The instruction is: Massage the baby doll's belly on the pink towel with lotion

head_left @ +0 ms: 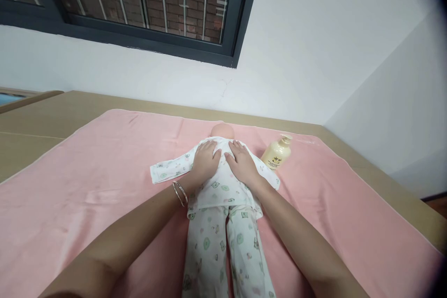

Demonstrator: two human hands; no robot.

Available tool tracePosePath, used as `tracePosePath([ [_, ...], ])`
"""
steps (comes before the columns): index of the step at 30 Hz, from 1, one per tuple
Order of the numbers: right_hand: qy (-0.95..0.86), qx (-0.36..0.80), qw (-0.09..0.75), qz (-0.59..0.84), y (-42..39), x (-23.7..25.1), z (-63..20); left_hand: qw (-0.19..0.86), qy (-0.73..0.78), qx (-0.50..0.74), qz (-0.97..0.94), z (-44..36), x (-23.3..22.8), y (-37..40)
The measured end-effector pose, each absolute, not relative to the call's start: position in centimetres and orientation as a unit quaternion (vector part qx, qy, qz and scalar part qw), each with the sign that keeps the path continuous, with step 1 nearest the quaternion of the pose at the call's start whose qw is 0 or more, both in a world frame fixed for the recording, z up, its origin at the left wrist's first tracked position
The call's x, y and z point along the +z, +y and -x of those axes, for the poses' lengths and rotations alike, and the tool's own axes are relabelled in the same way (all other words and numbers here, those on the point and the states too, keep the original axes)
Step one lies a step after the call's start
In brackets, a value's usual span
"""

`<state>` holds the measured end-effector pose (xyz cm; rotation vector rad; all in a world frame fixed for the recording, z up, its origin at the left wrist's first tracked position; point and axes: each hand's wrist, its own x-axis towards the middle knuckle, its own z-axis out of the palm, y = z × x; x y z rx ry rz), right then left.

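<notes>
A baby doll lies on a pink sheet [122, 158], its bald head [222, 131] at the far end. It wears a white patterned top [223, 188] and matching trousers [209, 247]. My left hand [206, 159] rests flat on the left side of the top's upper part, fingers stretched out. On the right side lies my right hand [241, 160], also flat with its fingers extended. Both thumbs point inward, with a small gap between them. The doll's sleeves spread to either side. Beside the right sleeve stands a tilted, pale yellow pump bottle [277, 152].
The sheet covers much of a wooden surface [35, 125], whose edge shows along the back and right. Behind it rises a white wall [296, 56] with a dark-framed, barred window [150, 9]. Two bracelets [179, 193] circle my left wrist.
</notes>
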<state>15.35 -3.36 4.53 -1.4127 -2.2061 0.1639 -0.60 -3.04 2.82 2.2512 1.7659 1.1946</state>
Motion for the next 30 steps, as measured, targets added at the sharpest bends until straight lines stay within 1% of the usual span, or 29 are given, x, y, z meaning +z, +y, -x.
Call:
tracePosePath([
  [6,-0.811,0.066,0.275,0.513,-3.5,4.1,-15.4,0.013,0.568,0.388,-0.726,0.6,2.9,-3.2],
  [13,-0.808,0.069,0.281,0.512,-3.4,4.0,-15.5,-0.01,0.547,0.315,-0.775,1.0,3.2,-3.5],
  [23,-0.82,0.07,0.248,0.511,-3.2,4.1,-15.7,-0.159,0.565,0.223,-0.778,-1.3,4.8,-6.9],
  [26,-0.821,0.064,0.239,0.514,-3.3,4.1,-15.7,-0.151,0.573,0.223,-0.774,-1.5,4.9,-7.4],
  [30,-0.82,0.028,0.241,0.518,-4.5,4.4,-14.9,-0.089,0.604,0.265,-0.747,-1.1,4.9,-6.5],
])
